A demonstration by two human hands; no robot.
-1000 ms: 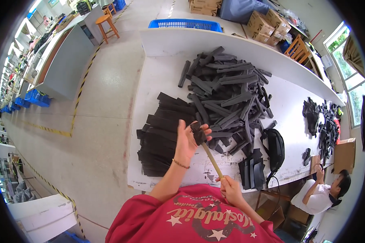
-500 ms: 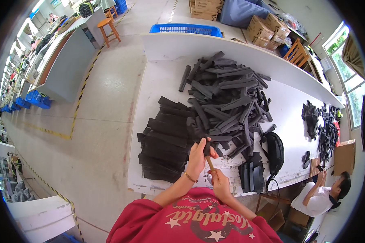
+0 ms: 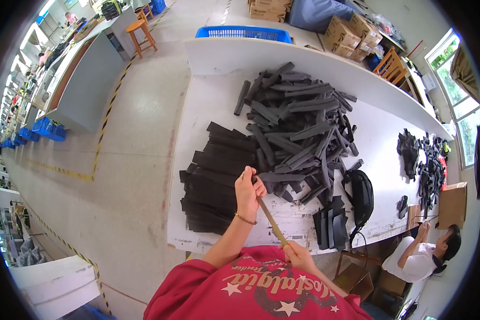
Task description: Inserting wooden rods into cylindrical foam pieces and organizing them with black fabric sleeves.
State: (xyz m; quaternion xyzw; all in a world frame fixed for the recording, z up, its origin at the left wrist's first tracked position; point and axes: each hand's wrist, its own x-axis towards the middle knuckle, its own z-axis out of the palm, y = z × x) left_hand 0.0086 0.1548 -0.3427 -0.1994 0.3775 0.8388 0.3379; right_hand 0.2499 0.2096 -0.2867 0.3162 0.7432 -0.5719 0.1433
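Observation:
My left hand is closed at the upper end of a thin wooden stick, with a bit of black fabric showing at the fingers; most of that piece is hidden. Lower down, by my shirt, my right hand grips the stick's other end. Left of my hands lies a layered stack of flat black fabric pieces. Beyond them rises a loose heap of dark grey rolled fabric tubes. Both lie on the white table.
A black pouch bag and a small pile of flat dark pieces are to the right. Behind the table's raised back panel stands a blue basket. Another person sits at the right, near a cardboard box.
My right hand has drawn down toward my body, and more of the stick shows between the hands. My left hand has moved slightly up and left; the black tube above it no longer shows.

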